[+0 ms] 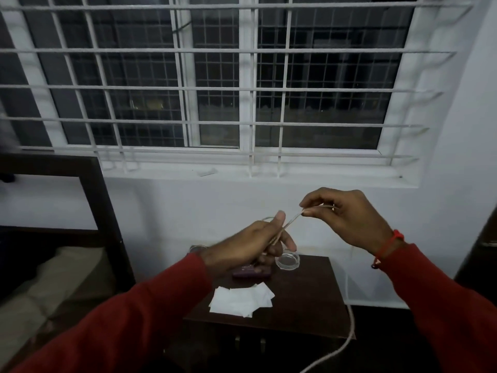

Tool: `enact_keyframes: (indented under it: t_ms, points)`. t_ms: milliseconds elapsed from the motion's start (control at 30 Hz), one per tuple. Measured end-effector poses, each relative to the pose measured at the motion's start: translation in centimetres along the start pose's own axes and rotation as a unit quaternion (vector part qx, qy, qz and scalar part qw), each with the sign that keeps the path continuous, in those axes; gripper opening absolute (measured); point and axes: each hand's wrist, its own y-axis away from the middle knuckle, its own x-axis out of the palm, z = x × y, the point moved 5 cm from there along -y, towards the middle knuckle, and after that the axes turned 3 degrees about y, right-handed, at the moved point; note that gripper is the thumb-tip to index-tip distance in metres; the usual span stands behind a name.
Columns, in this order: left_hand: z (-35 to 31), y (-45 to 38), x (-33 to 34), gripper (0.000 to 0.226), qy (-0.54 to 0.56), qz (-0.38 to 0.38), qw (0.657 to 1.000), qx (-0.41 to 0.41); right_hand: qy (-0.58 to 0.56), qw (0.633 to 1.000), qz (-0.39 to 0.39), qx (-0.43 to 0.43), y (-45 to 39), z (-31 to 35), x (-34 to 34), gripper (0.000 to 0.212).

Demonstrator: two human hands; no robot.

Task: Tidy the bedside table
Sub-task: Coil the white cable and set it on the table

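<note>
Three things lie on the dark worktop (309, 305): white papers (239, 300) near its front, a small purple object (251, 271) behind them, and a clear glass dish (288, 261) toward the back, partly hidden by the left hand (250, 246). Above the worktop, that hand is curled around a thin pale cord (289, 223), while the right hand (347, 216) pinches the same cord between thumb and fingertips. A thicker white cable (349, 332) trails past the worktop's right edge. Behind it stands a white wall with a barred window (242, 76); a bed (40, 286) sits to its left.
</note>
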Motion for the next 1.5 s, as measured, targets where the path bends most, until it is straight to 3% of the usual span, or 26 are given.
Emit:
enact_keyframes:
  t_ms: [133,267,333,433,467,533,600,667,767,833,967,1167,1300,1367,1400,1500]
  points:
    - [-2.1,1.5,2.3,0.053,-0.13,0.094,0.987,-0.011,-0.004,0.999,-0.038,0.013,0.2,-1.4,0.3,0.006]
    - [-5.8,2.2,2.8,0.034,-0.028,0.146,0.987,0.052,-0.099,0.991,-0.086,0.039,1.2,-1.5,1.9,0.021]
    - [-7.8,1.8,2.3,0.031,0.059,0.124,0.984,0.114,-0.075,0.996,-0.04,0.034,2.0,-0.6,4.0,0.026]
    - [-8.7,0.1,0.3,0.027,0.173,-0.004,0.97,0.171,-0.035,0.993,0.107,0.037,2.9,1.4,7.9,0.017]
    - [-8.5,-0.4,-0.4,0.026,0.134,-0.052,0.972,0.188,-0.034,0.99,0.132,0.026,3.0,2.3,8.5,0.014]
    - [-7.9,-0.9,-1.5,0.026,-0.081,-0.134,0.963,0.221,-0.033,0.99,0.139,-0.002,2.8,3.6,8.2,0.015]
    - [-6.7,-0.9,-1.2,0.026,-0.302,-0.144,0.914,0.23,0.006,0.992,0.126,-0.014,2.3,4.1,6.6,0.016]
    - [-5.2,-0.8,-1.0,0.031,-0.359,-0.118,0.904,0.201,0.052,0.992,0.112,-0.006,1.7,3.7,4.5,0.015]
    - [-3.6,-0.5,-0.1,0.054,-0.206,-0.016,0.974,0.094,0.007,0.996,0.092,0.016,1.2,3.1,1.8,0.012]
    - [-3.1,-0.3,0.6,0.068,-0.123,0.035,0.992,0.002,-0.046,0.996,0.071,0.01,0.9,3.0,1.1,0.01]
    - [-3.7,0.1,1.1,0.059,-0.059,0.064,0.994,-0.067,-0.174,0.985,0.02,0.002,0.7,1.7,1.0,0.014]
    - [-3.9,0.8,1.7,0.043,0.066,0.122,0.983,-0.123,-0.359,0.933,0.0,0.0,1.6,-0.8,3.2,0.011]
    - [-4.4,1.2,2.8,0.041,0.198,0.193,0.954,-0.116,-0.503,0.855,-0.081,0.098,2.1,-3.0,5.1,0.023]
    - [-5.2,0.9,3.2,0.036,0.26,0.209,0.94,-0.071,-0.524,0.83,-0.105,0.161,2.6,-3.6,6.6,0.015]
    - [-5.7,0.5,3.1,0.032,0.286,0.187,0.939,-0.035,-0.49,0.846,-0.098,0.187,3.0,-3.4,7.5,0.005]
    - [-6.0,-1.6,0.9,0.018,0.307,0.021,0.948,0.086,-0.333,0.922,0.025,0.197,4.0,-1.3,10.7,0.019]
